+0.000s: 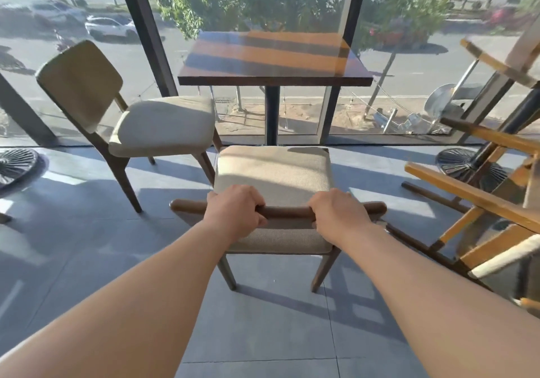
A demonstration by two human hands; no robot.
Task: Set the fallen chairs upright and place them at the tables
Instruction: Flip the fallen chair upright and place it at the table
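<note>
An upright chair (273, 173) with a beige cushion and dark wooden frame stands in front of me, facing a square wooden table (271, 59) on a black post. My left hand (235, 212) and my right hand (336, 214) both grip the top rail of its backrest. Left of the table, a second upright chair (140, 120) of the same kind stands at an angle. On the right, fallen chairs (482, 202) lie tipped over with their wooden legs pointing toward me and upward.
A floor-to-ceiling glass wall (306, 3) with dark frames runs behind the table. Round black table bases sit on the floor at the far left (14, 165) and at the right (467, 167). Grey floor tiles (87, 231) spread around me.
</note>
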